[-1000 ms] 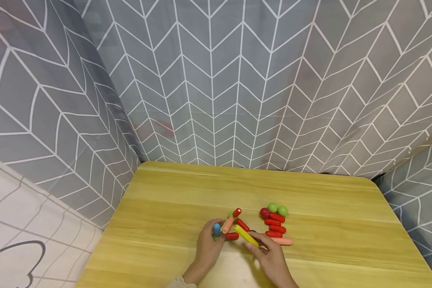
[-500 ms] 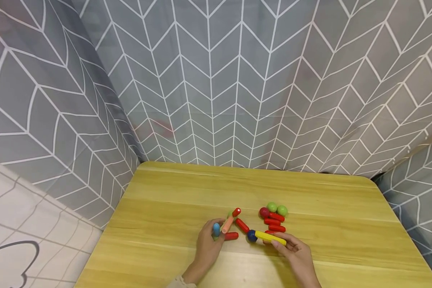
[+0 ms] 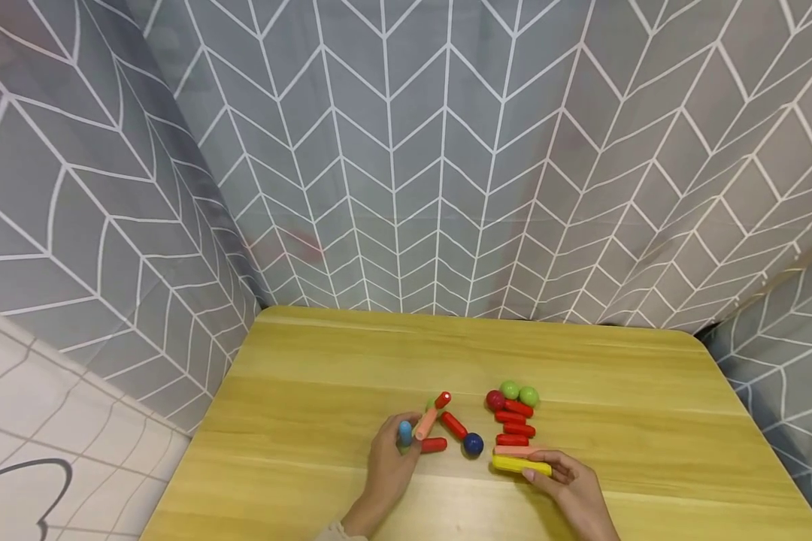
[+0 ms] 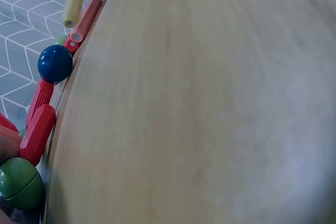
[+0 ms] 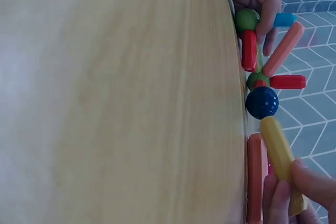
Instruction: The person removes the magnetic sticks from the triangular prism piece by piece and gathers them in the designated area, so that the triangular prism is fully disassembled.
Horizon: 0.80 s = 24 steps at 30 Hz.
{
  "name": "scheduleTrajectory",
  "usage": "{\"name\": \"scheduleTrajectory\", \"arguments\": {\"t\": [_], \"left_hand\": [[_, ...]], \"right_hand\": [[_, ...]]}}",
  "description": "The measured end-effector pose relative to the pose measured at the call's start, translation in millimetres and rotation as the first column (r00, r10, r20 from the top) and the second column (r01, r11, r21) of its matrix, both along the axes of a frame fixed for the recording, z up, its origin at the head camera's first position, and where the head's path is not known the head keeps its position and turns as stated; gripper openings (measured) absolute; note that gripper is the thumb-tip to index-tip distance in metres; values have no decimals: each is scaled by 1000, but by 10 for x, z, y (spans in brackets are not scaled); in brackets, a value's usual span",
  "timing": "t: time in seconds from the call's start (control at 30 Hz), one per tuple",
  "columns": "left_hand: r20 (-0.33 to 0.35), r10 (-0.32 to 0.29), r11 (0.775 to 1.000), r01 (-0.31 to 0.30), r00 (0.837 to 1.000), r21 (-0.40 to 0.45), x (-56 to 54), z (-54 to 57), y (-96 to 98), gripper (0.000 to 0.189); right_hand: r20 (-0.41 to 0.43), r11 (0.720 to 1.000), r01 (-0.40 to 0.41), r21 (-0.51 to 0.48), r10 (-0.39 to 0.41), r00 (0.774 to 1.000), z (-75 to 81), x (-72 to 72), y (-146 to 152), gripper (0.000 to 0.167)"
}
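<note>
Grey chevron-print curtain [image 3: 406,150] hangs behind your wooden table [image 3: 325,361]; white cloth [image 3: 13,406] at lower left carries a dark curved outline [image 3: 57,466]. Head view: your right hand [image 3: 571,488] pinches the yellow stick [image 3: 519,465] between thumb and fingers, right beside the lying pink stick [image 3: 514,451]. Can't tell if the yellow one touches the table. Beyond these, four red sticks [image 3: 512,440] sit in a column, topped by a crimson ball [image 3: 495,400] and two light-green balls [image 3: 519,393]. Your left hand [image 3: 389,454] has its fingers curled at the partly built piece, by a blue stick [image 3: 405,433], a slanted pink stick [image 3: 426,424] and a near red stick [image 3: 434,445]. Dark blue ball [image 3: 473,444] lies between your hands, at the end of a diagonal red stick [image 3: 454,426].

Left wrist view: your left fingers are mostly cut off, at the green ball [image 4: 21,184] joined to the near red stick. Yellow stick's tip shows a small round dot.

Right wrist view: your right thumb and fingers grip the yellow stick's lower part, its upper end near the dark blue ball. Your left hand grips the green ball.
</note>
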<state>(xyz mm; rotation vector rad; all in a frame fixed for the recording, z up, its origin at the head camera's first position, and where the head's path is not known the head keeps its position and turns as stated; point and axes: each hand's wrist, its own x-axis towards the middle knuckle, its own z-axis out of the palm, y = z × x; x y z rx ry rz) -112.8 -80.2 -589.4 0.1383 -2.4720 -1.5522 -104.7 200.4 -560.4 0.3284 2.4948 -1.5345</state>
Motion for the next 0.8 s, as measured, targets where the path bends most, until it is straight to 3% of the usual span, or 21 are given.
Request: {"name": "scheduleTrajectory", "arguments": {"t": [0.6, 0.8], "left_hand": [[3, -9, 1000, 9, 1000, 7, -4, -4, 5, 28], [-3, -23, 1000, 23, 1000, 7, 10, -7, 1, 26]], "right_hand": [[-17, 994, 69, 86, -68, 998, -94, -1, 32, 53], [-62, 990, 95, 101, -90, 994, -99, 11, 16, 56]]}}
